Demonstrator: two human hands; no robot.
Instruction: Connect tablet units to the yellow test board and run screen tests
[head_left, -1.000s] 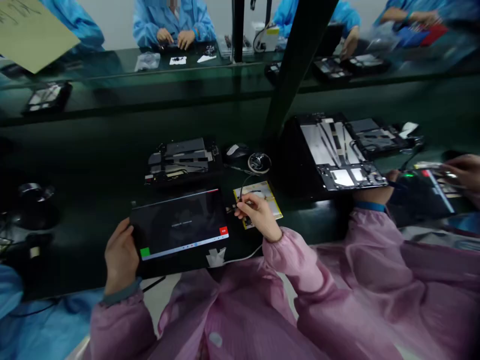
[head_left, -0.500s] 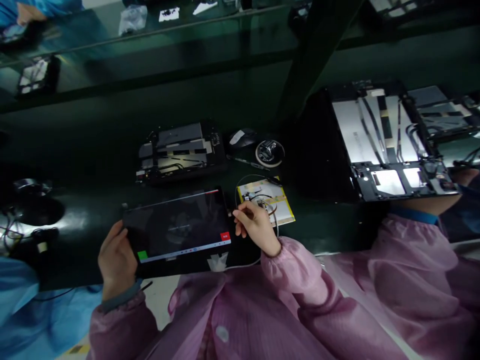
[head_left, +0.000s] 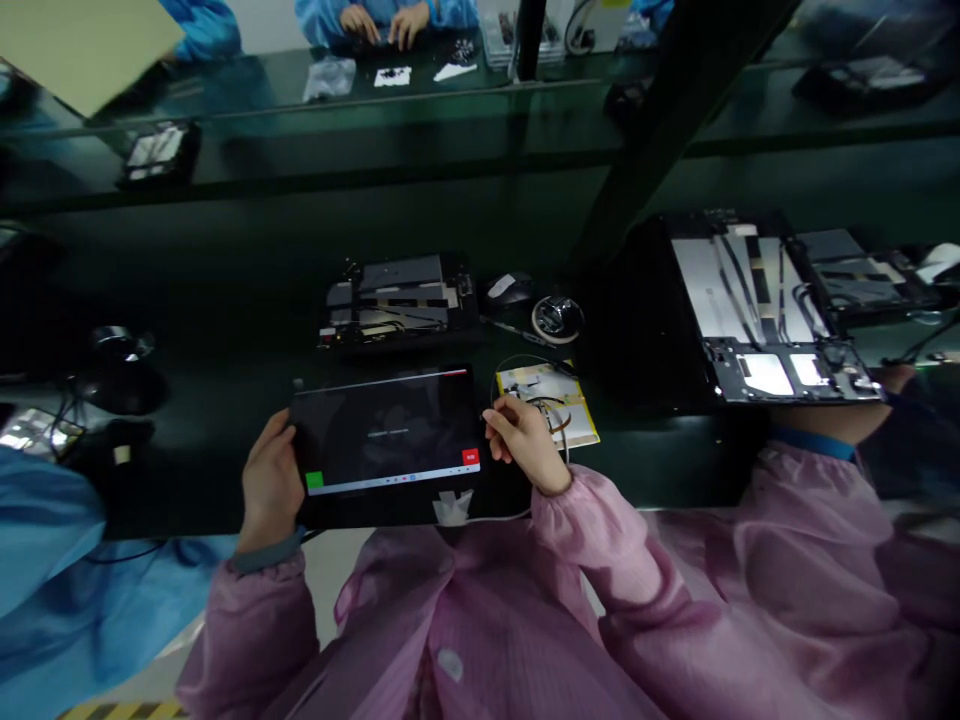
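Note:
A black tablet (head_left: 386,440) with a lit dark screen, a green square at its lower left and a red one at its lower right, lies at the near bench edge. My left hand (head_left: 270,485) grips its left edge. My right hand (head_left: 523,440) hovers at its right edge with fingers pinched on a thin cable (head_left: 559,420). Just right of that hand lies a yellow-edged flat part (head_left: 559,398) with looped wires on it.
Behind the tablet sit an opened black device (head_left: 397,303), a mouse (head_left: 508,288) and a tape roll (head_left: 557,316). A large opened device back (head_left: 757,305) lies right, where a neighbour's pink sleeve (head_left: 810,480) rests. A dark post (head_left: 660,110) rises behind. People in blue work across.
The camera view has shifted, tilting down and then back up. My right hand moved from over the yellow part to the tablet's right edge. My left hand kept its hold.

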